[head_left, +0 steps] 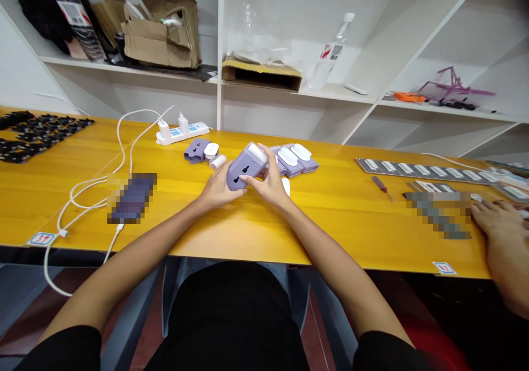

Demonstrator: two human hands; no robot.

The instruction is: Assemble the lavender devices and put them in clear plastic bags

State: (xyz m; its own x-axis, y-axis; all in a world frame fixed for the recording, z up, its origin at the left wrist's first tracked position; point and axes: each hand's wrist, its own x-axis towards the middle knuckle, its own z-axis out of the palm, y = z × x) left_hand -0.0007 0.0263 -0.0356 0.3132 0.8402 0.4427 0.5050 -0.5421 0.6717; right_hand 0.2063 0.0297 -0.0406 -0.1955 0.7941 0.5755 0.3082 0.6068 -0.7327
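A small purple box (pixel 243 168) with black markings and a white end is held tilted above the table between both hands. My left hand (pixel 219 188) is wrapped round its lower left side. From the right, my right hand (pixel 273 181) grips the box, its thumb on the marked face and its fingers at the white end. Behind lie a purple sleeve-like piece (pixel 196 150), a white plug-like block (pixel 211 150) and a pale cylindrical piece (pixel 217 162). Purple boxes with rounded white pieces on top, such as the rightmost one (pixel 309 165), stand to the right.
At left a pixelated phone-like object (pixel 133 197) has a white cable (pixel 66 208); a power strip (pixel 182 133) stands behind. Black parts (pixel 41 134) cover the far left. On the right are a screwdriver (pixel 382 188), a long tray (pixel 421 171) and another person's hand (pixel 498 219). Shelves rise behind.
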